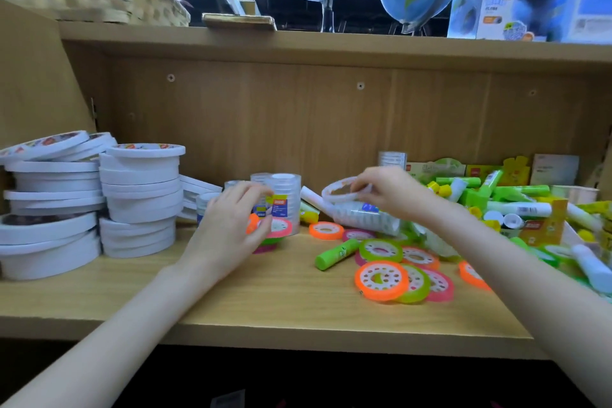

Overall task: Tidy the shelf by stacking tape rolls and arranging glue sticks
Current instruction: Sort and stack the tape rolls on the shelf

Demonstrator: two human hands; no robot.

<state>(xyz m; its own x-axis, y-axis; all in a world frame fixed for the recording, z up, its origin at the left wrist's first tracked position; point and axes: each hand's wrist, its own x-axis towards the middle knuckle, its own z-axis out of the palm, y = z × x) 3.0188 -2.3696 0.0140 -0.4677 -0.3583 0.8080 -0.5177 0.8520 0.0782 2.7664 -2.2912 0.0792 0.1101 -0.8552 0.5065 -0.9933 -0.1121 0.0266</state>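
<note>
Right hand (392, 190) pinches thin white tape ring (344, 190) by rim, above lying pack of clear tape (364, 215). Left hand (231, 220), fingers curled, grips small stack of coloured tape rolls (276, 228) on shelf (265, 301), just before upright clear tape packs (281, 189). White tape stacks (139, 199) at left. Loose coloured rolls (394, 278) and glue sticks (506, 195) at right.

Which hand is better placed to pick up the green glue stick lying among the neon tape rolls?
Probably left. The left hand grips only small coloured rolls close by the green glue stick; the right hand pinches a white tape ring farther back.
</note>
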